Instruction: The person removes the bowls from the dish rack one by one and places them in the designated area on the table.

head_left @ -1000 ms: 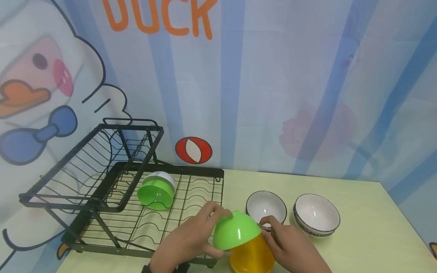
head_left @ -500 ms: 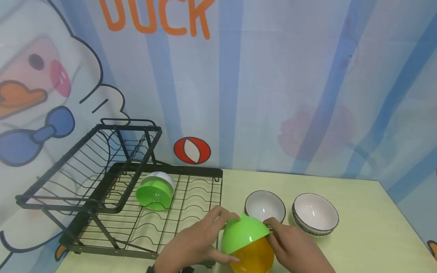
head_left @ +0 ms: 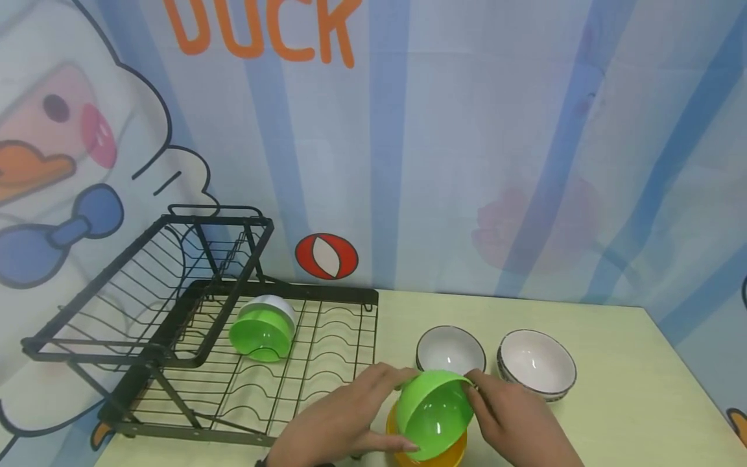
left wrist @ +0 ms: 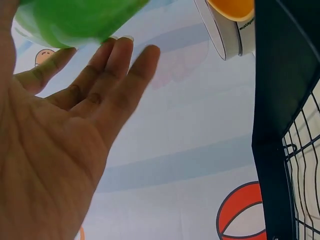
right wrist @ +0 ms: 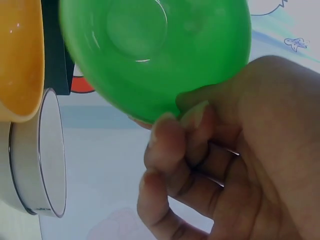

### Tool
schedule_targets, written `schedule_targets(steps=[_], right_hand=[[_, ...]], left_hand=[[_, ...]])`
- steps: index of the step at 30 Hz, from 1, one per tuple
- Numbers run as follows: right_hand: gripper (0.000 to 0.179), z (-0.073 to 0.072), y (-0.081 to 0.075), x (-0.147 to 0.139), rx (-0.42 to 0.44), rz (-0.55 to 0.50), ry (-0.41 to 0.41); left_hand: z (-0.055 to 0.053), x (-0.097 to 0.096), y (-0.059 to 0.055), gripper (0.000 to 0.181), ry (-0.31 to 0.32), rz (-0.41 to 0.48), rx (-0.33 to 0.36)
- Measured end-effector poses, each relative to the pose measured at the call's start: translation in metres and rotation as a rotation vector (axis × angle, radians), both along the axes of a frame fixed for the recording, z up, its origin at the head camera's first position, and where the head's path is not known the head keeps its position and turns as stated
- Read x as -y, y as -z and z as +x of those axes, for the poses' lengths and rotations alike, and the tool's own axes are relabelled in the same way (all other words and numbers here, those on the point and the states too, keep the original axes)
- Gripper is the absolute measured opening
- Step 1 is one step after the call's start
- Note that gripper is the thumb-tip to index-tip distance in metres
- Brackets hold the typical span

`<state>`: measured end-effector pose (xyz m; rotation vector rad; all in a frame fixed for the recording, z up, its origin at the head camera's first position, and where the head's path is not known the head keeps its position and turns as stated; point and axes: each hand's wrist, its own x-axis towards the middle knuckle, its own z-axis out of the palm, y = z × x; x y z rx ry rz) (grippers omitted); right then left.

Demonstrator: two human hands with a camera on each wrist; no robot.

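Observation:
A green bowl is tilted above a yellow bowl, its inside facing me in the head view. My right hand pinches its upper right rim between thumb and fingers, which the right wrist view shows closely. On the bowl's left side is my left hand, fingers near the top and thumb by the lower rim. In the left wrist view those fingers are fairly straight, with some tips at the green bowl. The yellow bowl sits low between my hands, partly covered.
A black dish rack on the left holds another green bowl in front of a white bowl, both tilted. Behind my hands stands a dark-rimmed white bowl. More white bowls are stacked to its right on the pale table.
The green bowl has moved slightly right and turned from showing its outside to showing its inside. Both hands have shifted right with it, and the left hand's fingers have loosened around it.

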<state>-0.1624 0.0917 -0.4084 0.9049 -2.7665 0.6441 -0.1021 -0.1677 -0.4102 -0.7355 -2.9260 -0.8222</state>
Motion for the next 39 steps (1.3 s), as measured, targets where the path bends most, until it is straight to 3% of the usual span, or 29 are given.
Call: schedule_targets(steps=[8,19,25,32,39], right_hand=[[0.012,-0.003,-0.003,-0.003,-0.044,-0.006,0.035],[0.015,-0.009,-0.003,-0.019,-0.014,0.015,0.043],[0.009,-0.014,-0.004,-0.029,0.056,0.056,0.041],[0.016,-0.020,-0.001,-0.045,0.144,0.055,-0.012],[0.021,-0.023,0.004,-0.059,0.220,0.092,-0.016]], left_hand=[[-0.001,0.002,-0.004,0.074,-0.001,-0.099,-0.067],[-0.003,0.021,-0.008,0.064,-0.086,-0.096,-0.045],[-0.005,0.035,-0.008,0.059,-0.156,-0.087,-0.097],[-0.005,0.055,-0.005,0.046,-0.228,-0.106,-0.248],[-0.005,0.069,0.000,0.044,-0.299,-0.108,-0.239]])
